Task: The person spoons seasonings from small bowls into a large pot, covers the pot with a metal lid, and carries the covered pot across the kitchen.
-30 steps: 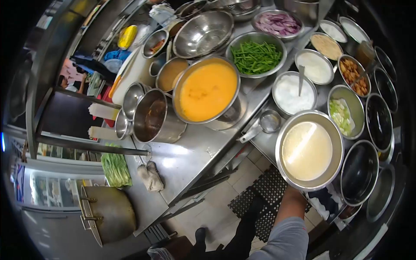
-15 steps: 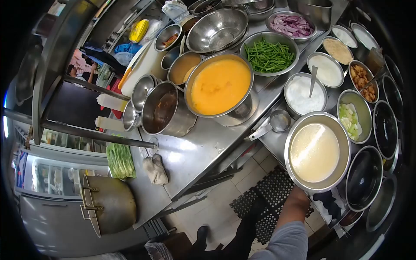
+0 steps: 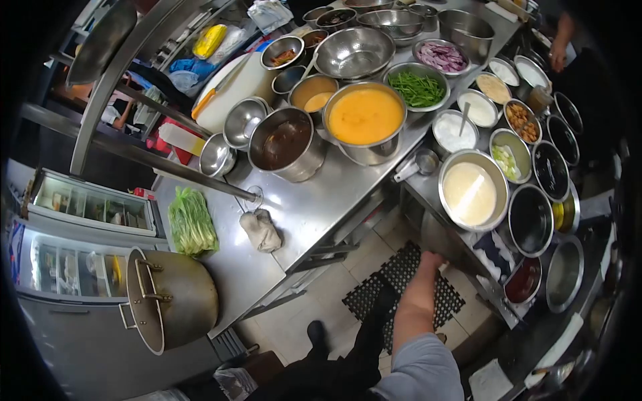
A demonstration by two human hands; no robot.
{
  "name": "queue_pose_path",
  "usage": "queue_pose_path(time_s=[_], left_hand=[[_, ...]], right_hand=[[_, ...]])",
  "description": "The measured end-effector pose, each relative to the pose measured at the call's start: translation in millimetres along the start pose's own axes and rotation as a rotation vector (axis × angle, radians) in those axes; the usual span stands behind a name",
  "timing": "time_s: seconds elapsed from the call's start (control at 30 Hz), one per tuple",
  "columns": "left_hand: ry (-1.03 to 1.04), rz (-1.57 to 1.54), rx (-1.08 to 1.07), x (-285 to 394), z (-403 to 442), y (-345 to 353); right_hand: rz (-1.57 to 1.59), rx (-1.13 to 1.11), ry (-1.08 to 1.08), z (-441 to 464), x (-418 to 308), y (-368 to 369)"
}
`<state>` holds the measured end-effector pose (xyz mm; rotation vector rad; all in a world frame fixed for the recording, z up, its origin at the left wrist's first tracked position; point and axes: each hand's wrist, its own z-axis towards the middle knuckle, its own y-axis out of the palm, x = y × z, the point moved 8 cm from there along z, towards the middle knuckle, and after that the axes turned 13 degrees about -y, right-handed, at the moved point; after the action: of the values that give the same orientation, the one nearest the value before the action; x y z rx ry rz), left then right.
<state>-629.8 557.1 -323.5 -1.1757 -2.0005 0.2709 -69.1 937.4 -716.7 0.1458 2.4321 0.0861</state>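
My right hand (image 3: pixel 433 258) is reached out low beside the front side of the right-hand counter, below a large steel pot of pale cream liquid (image 3: pixel 470 194). It is apart from that pot's rim. Its fingers are small and mostly turned away, so whether they hold anything cannot be made out. My left hand is out of view. Behind the cream pot stand a bowl of white powder with a spoon (image 3: pixel 455 131) and a small steel ladle-like cup (image 3: pixel 421 162). A pan of dark liquid (image 3: pixel 531 219) sits to its right.
On the left counter stand a pot of orange liquid (image 3: pixel 366 117), a pot of dark sauce (image 3: pixel 281 142), a bowl of chopped greens (image 3: pixel 418 88), bagged leafy greens (image 3: pixel 192 222) and a folded cloth (image 3: pixel 261 230). A tall stockpot (image 3: pixel 177 301) is at lower left. Another person's hand (image 3: pixel 558 55) shows at upper right.
The view has shifted, showing more of the right counter. My right hand, earlier partly hidden under the cream pot's rim, now shows lower and apart from it.
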Motion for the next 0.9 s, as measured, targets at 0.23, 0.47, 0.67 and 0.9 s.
queue_pose_path(time_s=[0.23,0.47,0.67,0.9], left_hand=[[-0.089,0.276,-0.008,-170,4,-100],[0.66,1.194,-0.036,-306,-16,-279],[0.271,-0.059,0.523,-224,9,-403],[0.988,-0.563,0.502,29,-91,-487]], right_hand=[[-0.001,-0.073,0.14,-57,20,-118],[-0.134,-0.42,0.203,-187,-45,-294],[-0.265,-1.005,0.281,-398,-152,-326],[-0.284,-1.528,0.266,-691,-217,-247]])
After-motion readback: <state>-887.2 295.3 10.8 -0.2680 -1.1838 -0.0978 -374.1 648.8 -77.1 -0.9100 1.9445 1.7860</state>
